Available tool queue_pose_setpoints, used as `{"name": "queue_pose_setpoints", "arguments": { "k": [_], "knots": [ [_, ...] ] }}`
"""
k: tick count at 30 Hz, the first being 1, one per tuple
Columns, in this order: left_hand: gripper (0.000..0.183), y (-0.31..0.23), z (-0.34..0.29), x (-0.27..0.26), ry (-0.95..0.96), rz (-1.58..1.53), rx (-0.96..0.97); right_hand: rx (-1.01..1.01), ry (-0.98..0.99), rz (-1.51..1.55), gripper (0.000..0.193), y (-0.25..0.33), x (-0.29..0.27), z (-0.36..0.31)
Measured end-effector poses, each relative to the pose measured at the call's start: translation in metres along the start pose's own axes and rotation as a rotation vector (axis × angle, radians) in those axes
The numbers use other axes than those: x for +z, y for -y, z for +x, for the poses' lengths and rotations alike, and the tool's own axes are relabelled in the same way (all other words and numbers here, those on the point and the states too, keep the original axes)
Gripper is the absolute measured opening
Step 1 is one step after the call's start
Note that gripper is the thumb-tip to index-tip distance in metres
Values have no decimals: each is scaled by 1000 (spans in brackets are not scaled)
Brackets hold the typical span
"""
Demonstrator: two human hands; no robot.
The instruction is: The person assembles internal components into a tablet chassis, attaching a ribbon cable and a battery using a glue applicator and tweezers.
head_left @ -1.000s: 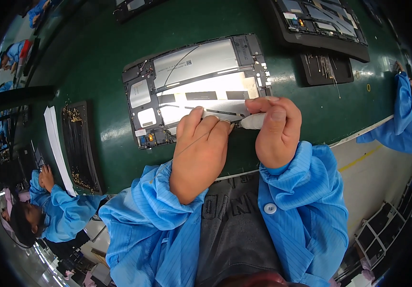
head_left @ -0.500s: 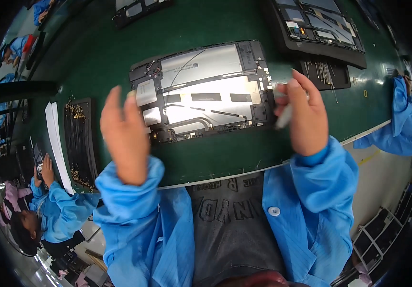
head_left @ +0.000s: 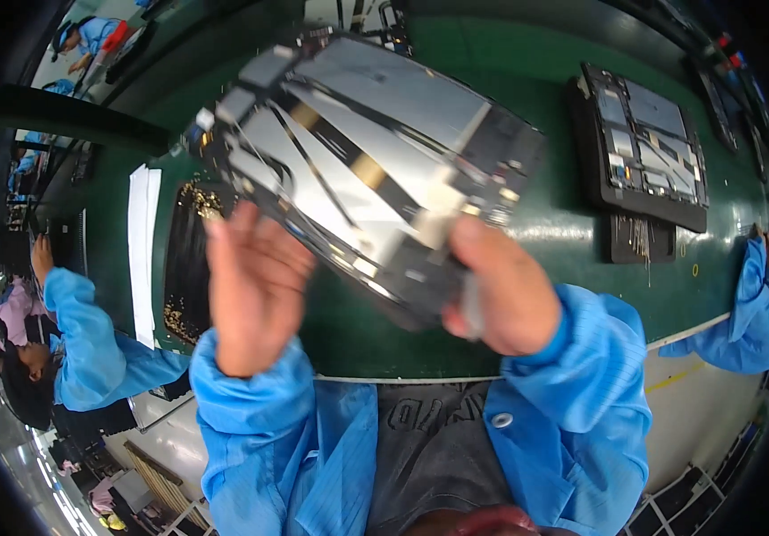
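An opened tablet (head_left: 349, 192) is lifted off the green bench and tilted, with its silver battery, black flat cables and circuit boards exposed. My right hand (head_left: 514, 290) grips its near right corner, the thumb on the upper face and the other fingers largely hidden. A whitish-grey object (head_left: 471, 308) also shows in that hand, too blurred to identify. Beside the tablet's near left edge is my left hand (head_left: 264, 290), palm showing, thumb and fingers apart. Its fingertips come close to the edge; whether they touch is unclear.
Black cables with gold ends lie in a dark tray (head_left: 192, 295) beside white paper strips (head_left: 142, 255). At right, another opened tablet (head_left: 652, 147) rests on a black foam pad above a tray of thin wires (head_left: 642, 241). Co-workers in blue sleeves (head_left: 117, 335) sit at both sides.
The tablet has gone from lying on the bench to being raised, turned and tilted in my right hand. My right hand has moved left onto its corner. The head view has shifted.
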State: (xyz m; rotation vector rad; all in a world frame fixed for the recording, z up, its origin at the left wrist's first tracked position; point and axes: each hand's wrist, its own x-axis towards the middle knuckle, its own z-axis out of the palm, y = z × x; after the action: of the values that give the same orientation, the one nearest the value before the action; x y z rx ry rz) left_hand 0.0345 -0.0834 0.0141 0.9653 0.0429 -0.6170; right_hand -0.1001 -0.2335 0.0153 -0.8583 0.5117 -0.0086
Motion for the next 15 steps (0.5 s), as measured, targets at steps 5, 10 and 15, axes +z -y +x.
{"name": "queue_pose_setpoints", "arguments": {
  "k": [5,10,15],
  "knots": [
    [31,-8,11,29,309,-69,-309,20,-10,-148,45,4,50,56],
    [17,-29,71,9,-57,-52,-175,-15,38,-460,47,-17,16,48],
    [31,-47,184,-34,-74,-107,150,249,-297,-68,42,-46,-51,-7]
  ]
}}
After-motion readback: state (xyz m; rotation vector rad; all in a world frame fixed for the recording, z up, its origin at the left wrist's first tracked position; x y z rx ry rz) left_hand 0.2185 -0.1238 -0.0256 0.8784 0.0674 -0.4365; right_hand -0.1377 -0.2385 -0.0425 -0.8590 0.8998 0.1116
